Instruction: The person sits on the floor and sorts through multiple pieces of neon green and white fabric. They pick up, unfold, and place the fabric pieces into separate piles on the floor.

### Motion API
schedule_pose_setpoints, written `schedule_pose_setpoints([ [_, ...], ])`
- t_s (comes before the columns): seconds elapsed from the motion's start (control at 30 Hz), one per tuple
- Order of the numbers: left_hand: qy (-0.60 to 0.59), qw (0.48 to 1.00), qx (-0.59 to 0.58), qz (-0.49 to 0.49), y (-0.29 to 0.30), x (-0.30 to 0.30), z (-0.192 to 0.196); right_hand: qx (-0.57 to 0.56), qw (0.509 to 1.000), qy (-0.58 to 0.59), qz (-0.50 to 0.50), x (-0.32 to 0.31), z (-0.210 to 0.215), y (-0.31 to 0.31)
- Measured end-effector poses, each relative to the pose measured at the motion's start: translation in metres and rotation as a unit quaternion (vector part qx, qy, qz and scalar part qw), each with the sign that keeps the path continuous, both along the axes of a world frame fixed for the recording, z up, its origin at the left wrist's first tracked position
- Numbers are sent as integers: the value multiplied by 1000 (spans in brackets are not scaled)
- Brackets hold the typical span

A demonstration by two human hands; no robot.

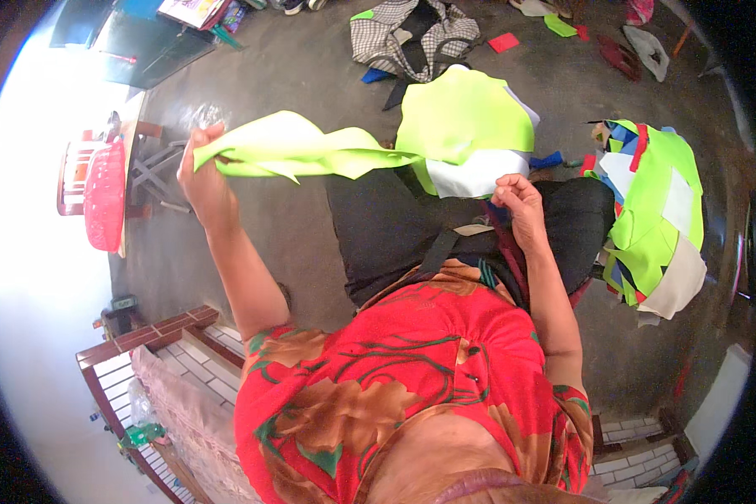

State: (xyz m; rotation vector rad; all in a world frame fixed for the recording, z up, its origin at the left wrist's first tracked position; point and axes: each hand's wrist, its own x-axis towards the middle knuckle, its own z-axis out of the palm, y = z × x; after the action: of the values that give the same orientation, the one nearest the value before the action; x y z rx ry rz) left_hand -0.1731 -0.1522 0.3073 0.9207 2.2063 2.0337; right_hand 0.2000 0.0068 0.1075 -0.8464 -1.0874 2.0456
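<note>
My left hand point(203, 181) is raised out to the left, closed on one end of a long neon yellow-green fabric strip point(286, 144). The strip stretches to the right, and its other end meets a stack of neon yellow-green fabric pieces point(466, 113) at my knees. A white fabric piece point(479, 171) lies along the near side of that stack. My right hand point(523, 204) is at this white edge, thumb and fingers pinched together on it. Dark trousers cover my legs beneath the fabric.
To the right stands a heaped bundle of fabric scraps point(668, 202). Beyond my knees, a checked cloth point(386, 38) and a red scrap point(503, 43) lie on the grey floor. A red plastic basin point(105, 197) sits at left; a tiled brick ledge point(147, 336) is at lower left.
</note>
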Motion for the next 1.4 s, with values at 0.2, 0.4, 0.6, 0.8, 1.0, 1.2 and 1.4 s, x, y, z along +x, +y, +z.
schedule_pose_setpoints([
  [0.2, -121, 990, -51, 43, -70, -8, -36, -6, 999, -34, 24, -2, -5, -1],
  [0.4, -237, 962, -137, -14, -90, -11, -75, -27, 997, -59, 31, -2, -12, 0],
  [0.6, -280, 939, -108, -165, -65, 1, -42, -27, 996, -80, 38, -3, -11, 1],
  [0.8, -348, 861, 34, -368, -58, 30, -13, -27, 995, -83, 39, -1, -9, 0],
  [1.0, -380, 862, -215, -258, -82, 35, -93, -20, 995, -87, 50, -3, -5, -3],
  [1.2, -386, 836, -212, -327, -102, 41, -126, -19, 992, -96, 75, -2, -3, -3],
  [1.4, -455, 832, -210, -236, -94, 35, -147, -12, 992, -102, 73, -3, -5, -3],
])
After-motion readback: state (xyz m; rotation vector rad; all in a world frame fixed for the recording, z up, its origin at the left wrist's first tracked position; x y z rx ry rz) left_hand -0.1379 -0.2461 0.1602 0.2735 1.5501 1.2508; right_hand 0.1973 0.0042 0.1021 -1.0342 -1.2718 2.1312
